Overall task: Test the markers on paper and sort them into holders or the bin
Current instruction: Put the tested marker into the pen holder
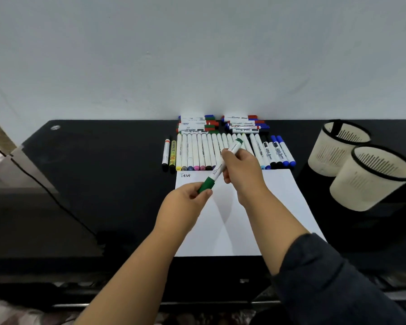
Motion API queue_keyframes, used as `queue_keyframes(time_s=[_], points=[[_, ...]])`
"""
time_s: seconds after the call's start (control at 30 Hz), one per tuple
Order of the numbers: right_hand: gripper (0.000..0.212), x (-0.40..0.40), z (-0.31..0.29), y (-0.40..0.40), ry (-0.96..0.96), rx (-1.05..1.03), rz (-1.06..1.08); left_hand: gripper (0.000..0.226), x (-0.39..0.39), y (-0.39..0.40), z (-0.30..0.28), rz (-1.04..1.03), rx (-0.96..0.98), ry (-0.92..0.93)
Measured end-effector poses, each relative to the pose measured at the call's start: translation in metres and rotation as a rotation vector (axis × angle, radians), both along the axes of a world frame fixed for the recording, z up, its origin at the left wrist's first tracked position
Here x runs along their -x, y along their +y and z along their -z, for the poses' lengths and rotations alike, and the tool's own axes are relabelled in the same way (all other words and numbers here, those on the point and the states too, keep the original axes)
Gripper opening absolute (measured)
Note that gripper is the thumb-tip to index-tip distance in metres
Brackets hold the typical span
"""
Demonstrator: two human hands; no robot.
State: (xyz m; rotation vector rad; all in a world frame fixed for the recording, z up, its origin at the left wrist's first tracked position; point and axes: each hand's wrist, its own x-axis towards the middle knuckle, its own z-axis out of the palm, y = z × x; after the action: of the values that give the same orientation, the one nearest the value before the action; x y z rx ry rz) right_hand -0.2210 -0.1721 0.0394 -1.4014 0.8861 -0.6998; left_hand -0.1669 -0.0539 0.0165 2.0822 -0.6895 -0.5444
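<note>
a black tabletop (117, 174) stands against a pale wall. a white sheet of paper (279, 195) lies flat at its middle, with the word "test" handwritten in its far left corner. just beyond the paper's far edge, a row of markers (197, 152) lies side by side, caps toward the paper. behind the row, against the wall, are two small stacks of whiteboard markers (197, 125), lying crosswise. to the right stand two cream mesh pen holders (338, 148) with black rims, touching each other.
</note>
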Motion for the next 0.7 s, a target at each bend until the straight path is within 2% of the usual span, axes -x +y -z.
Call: queue_keyframes(time_s=[0.1,0.23,0.5,0.6,0.7], points=[[0.017,0.003,0.006,0.010,0.032,-0.092,-0.015,0.024,0.001,0.007,-0.003,0.010,-0.031,-0.048],[0.021,0.009,0.019,0.019,0.139,-0.080,-0.072,0.019,-0.002,0.014,0.001,0.064,-0.101,-0.208],[0.026,0.007,0.030,0.021,0.083,-0.187,-0.074,0.025,-0.005,0.011,0.008,0.174,-0.231,-0.448],[0.026,0.004,0.035,0.021,0.079,-0.172,-0.061,0.028,-0.005,0.007,0.007,0.200,-0.283,-0.411],[0.024,0.002,0.039,0.022,0.106,-0.112,-0.033,0.032,-0.008,0.006,0.004,0.195,-0.286,-0.238]])
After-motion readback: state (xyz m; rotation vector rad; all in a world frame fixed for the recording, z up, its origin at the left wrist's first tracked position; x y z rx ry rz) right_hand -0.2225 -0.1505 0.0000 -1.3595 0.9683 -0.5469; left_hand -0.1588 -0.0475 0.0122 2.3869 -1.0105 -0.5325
